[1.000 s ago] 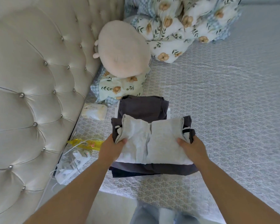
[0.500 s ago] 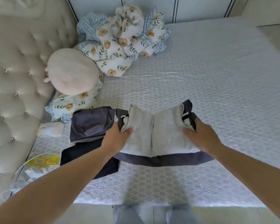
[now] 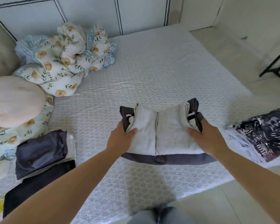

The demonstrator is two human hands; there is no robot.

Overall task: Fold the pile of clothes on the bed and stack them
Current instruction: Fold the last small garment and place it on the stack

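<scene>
I hold a small stack of folded clothes [image 3: 160, 135] above the bed [image 3: 152, 75]: a light grey garment on top, dark grey ones under it. My left hand [image 3: 120, 139] grips its left edge, thumb on top. My right hand [image 3: 205, 138] grips its right edge the same way. At the bed's left front lies a folded dark grey garment [image 3: 40, 151] on top of a darker, nearly black one [image 3: 34, 186]. A dark patterned garment [image 3: 268, 131] over white cloth lies at the right edge of the bed.
A crumpled floral quilt [image 3: 65, 55] sits at the back left of the bed. A round pink plush cushion [image 3: 13, 102] rests on a floral pillow at the left. A black metal frame [image 3: 276, 62] stands on the floor at the right.
Both hands have carried the grey stack to the right, away from the dark folded pile. The view has swung right, and the patterned garment at the right has come into sight.
</scene>
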